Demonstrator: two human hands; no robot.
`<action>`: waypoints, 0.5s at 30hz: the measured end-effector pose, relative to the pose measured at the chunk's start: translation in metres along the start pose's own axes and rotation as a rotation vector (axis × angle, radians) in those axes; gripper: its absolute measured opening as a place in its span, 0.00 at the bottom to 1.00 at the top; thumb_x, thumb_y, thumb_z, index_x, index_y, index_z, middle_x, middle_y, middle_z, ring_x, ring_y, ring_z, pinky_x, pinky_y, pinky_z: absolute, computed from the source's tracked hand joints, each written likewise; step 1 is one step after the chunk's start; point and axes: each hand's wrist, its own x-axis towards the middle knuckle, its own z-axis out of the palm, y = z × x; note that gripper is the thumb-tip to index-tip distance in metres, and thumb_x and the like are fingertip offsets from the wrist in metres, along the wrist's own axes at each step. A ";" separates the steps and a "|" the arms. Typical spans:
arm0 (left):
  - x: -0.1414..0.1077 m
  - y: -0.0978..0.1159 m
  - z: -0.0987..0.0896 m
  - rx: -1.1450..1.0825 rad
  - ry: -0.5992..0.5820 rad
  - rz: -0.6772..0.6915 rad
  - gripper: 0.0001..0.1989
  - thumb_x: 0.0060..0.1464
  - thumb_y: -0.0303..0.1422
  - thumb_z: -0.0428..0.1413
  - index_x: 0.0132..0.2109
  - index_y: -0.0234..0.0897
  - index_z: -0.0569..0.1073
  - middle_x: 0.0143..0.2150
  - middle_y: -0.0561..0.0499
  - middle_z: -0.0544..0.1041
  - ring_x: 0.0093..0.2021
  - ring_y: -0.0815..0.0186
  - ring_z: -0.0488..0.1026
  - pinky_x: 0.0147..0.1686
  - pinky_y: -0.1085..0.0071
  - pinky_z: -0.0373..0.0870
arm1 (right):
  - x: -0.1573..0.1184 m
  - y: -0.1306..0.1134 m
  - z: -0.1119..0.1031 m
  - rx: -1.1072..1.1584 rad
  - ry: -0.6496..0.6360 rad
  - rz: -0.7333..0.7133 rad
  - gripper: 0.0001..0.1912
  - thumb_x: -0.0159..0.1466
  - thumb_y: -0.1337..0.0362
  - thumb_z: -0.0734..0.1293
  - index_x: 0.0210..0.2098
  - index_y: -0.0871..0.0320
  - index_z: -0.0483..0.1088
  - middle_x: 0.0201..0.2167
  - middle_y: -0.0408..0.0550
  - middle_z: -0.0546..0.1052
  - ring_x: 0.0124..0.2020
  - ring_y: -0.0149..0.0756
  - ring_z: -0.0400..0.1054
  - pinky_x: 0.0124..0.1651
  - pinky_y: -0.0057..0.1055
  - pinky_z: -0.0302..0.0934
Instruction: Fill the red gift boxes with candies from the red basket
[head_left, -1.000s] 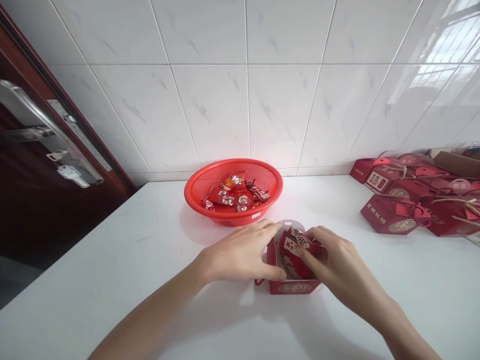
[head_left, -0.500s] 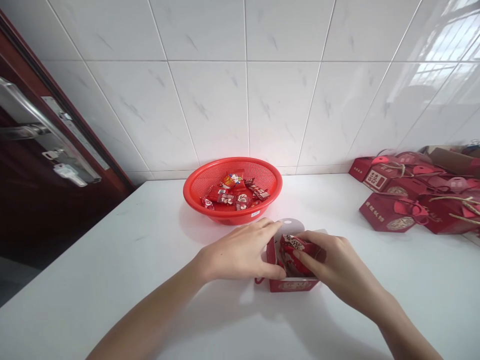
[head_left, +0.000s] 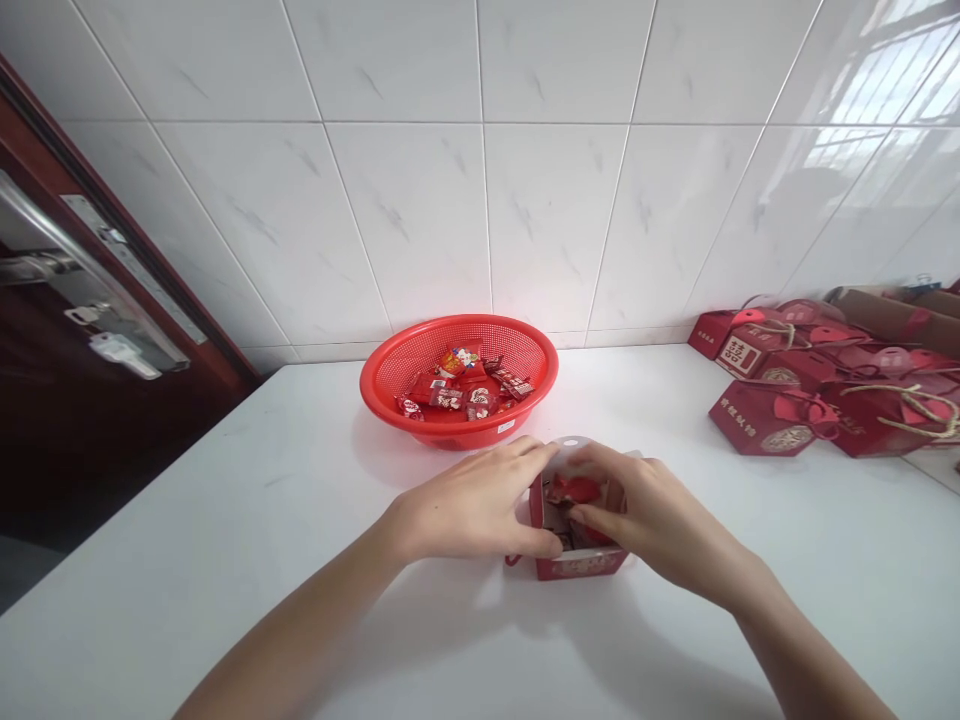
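Observation:
A small red gift box (head_left: pixel 581 568) stands with its top open on the white table, its pale flap raised at the back. My left hand (head_left: pixel 476 505) is closed on the box's left side, thumb at the front rim and fingers toward the back. Inside the box lies a red-wrapped candy (head_left: pixel 577 489), with other wrapped pieces partly hidden below it. My right hand (head_left: pixel 645 510) reaches into the box from the right, thumb and fingers around this candy. Some of its fingertips are hidden.
Behind the box is a red plastic basket (head_left: pixel 459 434) holding several wrapped candies (head_left: pixel 480 398). Several closed red gift boxes (head_left: pixel 772 418) with bows and twine crowd the right side, near an open cardboard box (head_left: pixel 900 315). A tiled wall (head_left: pixel 420 220) borders the table; a door with keys stands left.
My right hand has lowered the red-wrapped candy deeper into the box. My left hand stays at the box's left side. The view has shifted slightly to the right.

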 end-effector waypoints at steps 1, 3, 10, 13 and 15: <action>0.000 0.000 0.000 0.001 0.001 0.001 0.33 0.51 0.44 0.63 0.63 0.47 0.67 0.56 0.47 0.74 0.58 0.49 0.69 0.53 0.63 0.66 | 0.001 0.000 0.001 0.040 0.010 -0.007 0.16 0.61 0.70 0.64 0.48 0.51 0.72 0.28 0.40 0.80 0.26 0.36 0.72 0.28 0.28 0.60; 0.000 0.000 0.000 0.007 0.002 -0.010 0.33 0.51 0.44 0.64 0.63 0.47 0.67 0.57 0.47 0.73 0.58 0.49 0.69 0.52 0.63 0.66 | 0.001 -0.001 0.002 0.102 0.033 -0.022 0.16 0.62 0.70 0.64 0.48 0.52 0.72 0.27 0.39 0.80 0.23 0.34 0.71 0.28 0.28 0.61; 0.001 0.000 -0.003 0.023 0.000 0.000 0.31 0.52 0.44 0.63 0.63 0.49 0.68 0.59 0.47 0.73 0.60 0.50 0.69 0.53 0.63 0.66 | -0.003 0.011 0.001 0.164 0.200 -0.158 0.09 0.64 0.67 0.66 0.42 0.51 0.76 0.39 0.45 0.81 0.37 0.39 0.76 0.39 0.34 0.69; 0.001 -0.001 -0.006 0.031 0.009 -0.016 0.32 0.54 0.43 0.62 0.65 0.50 0.66 0.59 0.48 0.73 0.61 0.50 0.68 0.55 0.62 0.65 | -0.002 0.023 0.000 0.123 0.340 -0.215 0.06 0.64 0.62 0.68 0.41 0.50 0.76 0.50 0.49 0.79 0.51 0.47 0.74 0.51 0.43 0.69; 0.001 -0.003 -0.008 0.051 0.027 -0.057 0.35 0.55 0.43 0.61 0.68 0.52 0.63 0.62 0.48 0.71 0.64 0.49 0.65 0.56 0.61 0.65 | 0.000 0.031 0.001 0.110 0.376 -0.193 0.06 0.65 0.58 0.69 0.41 0.49 0.77 0.56 0.50 0.77 0.57 0.51 0.71 0.54 0.48 0.68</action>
